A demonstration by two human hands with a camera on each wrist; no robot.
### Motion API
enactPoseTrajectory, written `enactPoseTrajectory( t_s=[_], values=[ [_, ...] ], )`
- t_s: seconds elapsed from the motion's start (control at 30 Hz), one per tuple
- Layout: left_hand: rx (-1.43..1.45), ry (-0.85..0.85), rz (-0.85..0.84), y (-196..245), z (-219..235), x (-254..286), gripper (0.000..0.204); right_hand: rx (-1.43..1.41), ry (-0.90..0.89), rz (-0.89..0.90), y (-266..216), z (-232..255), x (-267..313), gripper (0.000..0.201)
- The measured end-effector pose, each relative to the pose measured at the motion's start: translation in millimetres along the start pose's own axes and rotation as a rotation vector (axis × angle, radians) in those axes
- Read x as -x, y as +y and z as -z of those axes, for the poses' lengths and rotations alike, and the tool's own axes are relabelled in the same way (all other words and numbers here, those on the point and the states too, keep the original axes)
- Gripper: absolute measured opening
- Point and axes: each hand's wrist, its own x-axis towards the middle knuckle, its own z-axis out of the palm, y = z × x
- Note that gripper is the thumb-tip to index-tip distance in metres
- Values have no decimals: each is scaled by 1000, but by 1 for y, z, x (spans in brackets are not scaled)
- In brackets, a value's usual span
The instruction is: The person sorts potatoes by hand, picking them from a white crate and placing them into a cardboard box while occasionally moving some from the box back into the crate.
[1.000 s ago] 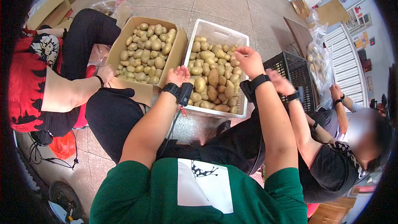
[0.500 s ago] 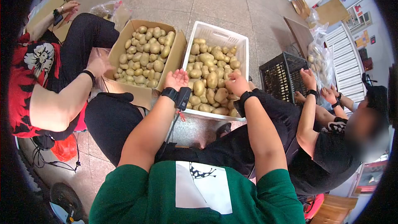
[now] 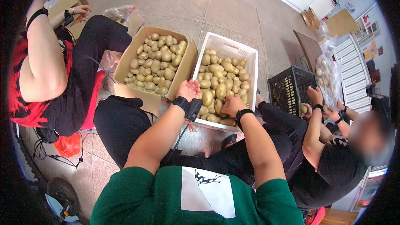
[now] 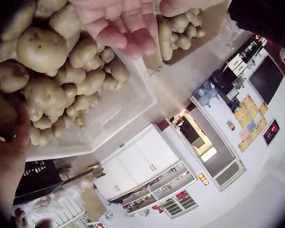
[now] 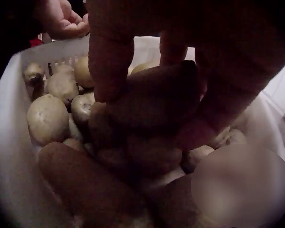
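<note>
A white plastic crate point(image 3: 195, 73) full of potatoes point(image 3: 216, 71) stands in front of me. My left hand point(image 3: 189, 89) is palm up with relaxed fingers over its left rim and holds nothing. In the left wrist view the same hand point(image 4: 118, 23) shows bare fingers above the crate. Low over the near right part of the pile is my right hand point(image 3: 234, 105). Its fingers and thumb grip a potato point(image 5: 154, 95) from above in the right wrist view, where the hand is dark and in shadow.
Left of the crate is a cardboard box point(image 3: 189, 61) of potatoes, beside a seated person in red and black point(image 3: 41, 71). At right, another person holds a potato point(image 3: 306, 108) by a black crate point(image 3: 303, 77). A clear bag of potatoes point(image 3: 329, 75) stands behind.
My right hand has moved from the crate's right side down to the near potatoes and grips one. My left hand stays palm up. The person at left has drawn an arm back from the box.
</note>
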Motion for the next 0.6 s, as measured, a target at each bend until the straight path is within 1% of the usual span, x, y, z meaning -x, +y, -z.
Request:
enactPoseTrajectory(
  t_s=[0.03,0.07,0.1,0.13,0.2,0.27,0.33,0.4,0.43,0.47,0.53,0.6],
  values=[
    [-19,-13,23,-2,2,-1,26,-6,17,-1,2,-3,-2,41],
    [-14,-16,10,-3,1,-1,26,-12,32,2,-1,-3,-2,41],
    [-35,-5,49,-4,0,-1,24,-10,76,32,-3,-2,1,36],
    [-56,7,88,-5,-1,-1,23,-8,74,47,-6,0,2,36],
    [-67,33,88,-9,-4,3,20,-55,54,43,-8,4,1,34],
    [-93,32,95,-12,-4,4,19,-70,62,78,-7,5,2,33],
    [-99,37,80,-15,-1,2,18,-93,36,58,-7,8,2,39],
    [-152,8,121,-16,0,3,17,-112,37,56,-7,9,3,43],
    [-162,40,143,-18,-1,1,16,-209,53,63,-7,10,2,44],
    [-158,41,136,-19,-1,1,16,-237,69,73,-14,15,5,43],
    [-195,-2,173,-23,3,2,15,-293,99,93,-28,25,12,42],
    [-202,-12,163,-29,4,1,15,-295,177,100,-31,24,10,45]
  ],
)
